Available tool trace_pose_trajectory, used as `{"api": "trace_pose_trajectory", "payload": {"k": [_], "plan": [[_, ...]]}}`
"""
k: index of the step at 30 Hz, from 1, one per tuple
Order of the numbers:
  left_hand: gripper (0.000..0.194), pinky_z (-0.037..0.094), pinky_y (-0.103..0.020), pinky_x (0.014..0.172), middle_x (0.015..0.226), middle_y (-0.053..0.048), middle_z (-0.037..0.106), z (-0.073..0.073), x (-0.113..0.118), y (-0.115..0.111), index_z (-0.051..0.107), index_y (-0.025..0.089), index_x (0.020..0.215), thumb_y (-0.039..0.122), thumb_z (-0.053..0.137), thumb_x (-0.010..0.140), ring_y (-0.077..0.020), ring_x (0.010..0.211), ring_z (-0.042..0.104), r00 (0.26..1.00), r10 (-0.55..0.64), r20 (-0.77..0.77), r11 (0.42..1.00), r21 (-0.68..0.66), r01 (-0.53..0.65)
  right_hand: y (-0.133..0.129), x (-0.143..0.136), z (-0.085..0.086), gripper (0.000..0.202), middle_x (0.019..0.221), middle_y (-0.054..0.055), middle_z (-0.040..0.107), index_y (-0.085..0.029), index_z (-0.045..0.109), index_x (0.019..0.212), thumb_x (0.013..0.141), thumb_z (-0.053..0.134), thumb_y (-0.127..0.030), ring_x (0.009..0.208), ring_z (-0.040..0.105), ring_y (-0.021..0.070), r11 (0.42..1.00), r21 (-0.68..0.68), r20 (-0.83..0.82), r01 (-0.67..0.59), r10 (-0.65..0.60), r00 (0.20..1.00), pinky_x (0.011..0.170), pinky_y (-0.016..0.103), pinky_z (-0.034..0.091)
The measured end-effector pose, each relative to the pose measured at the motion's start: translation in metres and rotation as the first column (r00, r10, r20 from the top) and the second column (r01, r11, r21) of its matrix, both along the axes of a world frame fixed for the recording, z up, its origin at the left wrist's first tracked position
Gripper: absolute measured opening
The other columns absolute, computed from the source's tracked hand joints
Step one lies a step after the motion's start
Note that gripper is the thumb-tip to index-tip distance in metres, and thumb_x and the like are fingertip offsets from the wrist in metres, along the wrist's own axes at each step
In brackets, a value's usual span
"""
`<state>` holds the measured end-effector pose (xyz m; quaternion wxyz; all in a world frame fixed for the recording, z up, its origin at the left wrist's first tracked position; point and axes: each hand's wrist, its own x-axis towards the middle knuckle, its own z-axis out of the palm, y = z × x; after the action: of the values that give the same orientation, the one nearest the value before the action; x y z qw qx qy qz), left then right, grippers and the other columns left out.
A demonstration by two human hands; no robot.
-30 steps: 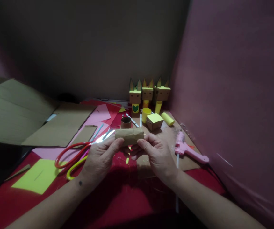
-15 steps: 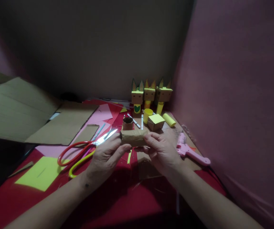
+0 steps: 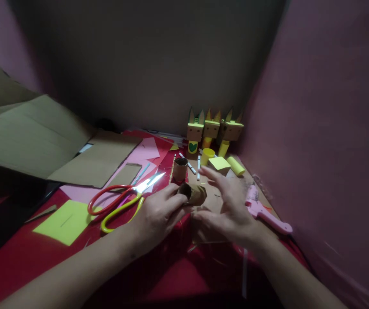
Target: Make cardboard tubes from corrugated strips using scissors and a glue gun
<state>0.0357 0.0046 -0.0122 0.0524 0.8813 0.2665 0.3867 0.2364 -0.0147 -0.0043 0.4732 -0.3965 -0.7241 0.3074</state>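
My left hand (image 3: 160, 210) grips a brown cardboard tube (image 3: 198, 195) by its near-left end, with the dark hollow opening facing left. Just right of the tube, my right hand (image 3: 229, 208) is open, thumb and fingers spread apart and slightly blurred. A second short cardboard tube (image 3: 180, 170) stands upright behind the held one. To the left of my left hand lie scissors (image 3: 136, 189) with one red and one yellow handle loop, blades parted. Under my right hand is a flat piece of cardboard (image 3: 204, 231).
At the back stand cardboard figures with pointed ears (image 3: 212, 128). Near them are a yellow cup-like roll (image 3: 207, 156), a yellow-topped box (image 3: 219, 164) and a yellow tube (image 3: 236, 165). A pink glue gun (image 3: 268, 214) lies right; yellow paper (image 3: 64, 223) and large cardboard (image 3: 97, 156) lie left.
My right hand has let go of the tube and opened. The tube has turned in my left hand, so its hollow end now shows. The view has shifted a little left.
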Motion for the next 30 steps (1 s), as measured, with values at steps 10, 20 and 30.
{"api": "trace_pose_trajectory", "payload": {"k": [10, 20, 30], "plan": [[0.038, 0.048, -0.021, 0.069, 0.087, -0.001, 0.065, 0.009, -0.006, -0.007, 0.046, 0.019, 0.125, 0.023, 0.059, 0.089, -0.0120, 0.073, 0.061, 0.992, 0.026, 0.124, 0.971, -0.237, 0.005, 0.007, -0.011, 0.001, 0.037, 0.092, 0.001, 0.058, -0.024, 0.057, 0.105, 0.072, 0.062, -0.009, 0.083, 0.054, 0.0184, 0.928, -0.305, 0.010, -0.214, 0.227, 0.974, 0.075, 0.032, 0.046], [0.040, 0.046, -0.025, 0.060, 0.075, 0.002, 0.059, 0.012, -0.005, -0.004, 0.055, 0.020, 0.117, 0.030, 0.067, 0.081, -0.0138, 0.067, 0.056, 0.971, 0.078, 0.226, 0.788, -0.611, 0.079, 0.014, -0.009, -0.011, 0.031, 0.091, 0.000, 0.057, -0.022, 0.061, 0.103, 0.075, 0.065, -0.011, 0.082, 0.053, 0.0152, 0.891, -0.275, -0.162, -0.361, 0.327, 0.931, 0.080, 0.031, 0.045], [0.028, 0.047, -0.026, 0.068, 0.081, 0.001, 0.064, 0.014, 0.008, -0.009, 0.062, 0.020, 0.104, 0.027, 0.069, 0.078, -0.0146, 0.074, 0.059, 0.958, 0.104, 0.268, 0.712, -0.692, 0.116, 0.008, -0.014, -0.008, 0.028, 0.085, -0.001, 0.058, -0.018, 0.059, 0.094, 0.069, 0.070, -0.011, 0.078, 0.053, 0.0141, 0.909, -0.275, -0.115, -0.314, 0.293, 0.949, 0.070, 0.026, 0.045]]}}
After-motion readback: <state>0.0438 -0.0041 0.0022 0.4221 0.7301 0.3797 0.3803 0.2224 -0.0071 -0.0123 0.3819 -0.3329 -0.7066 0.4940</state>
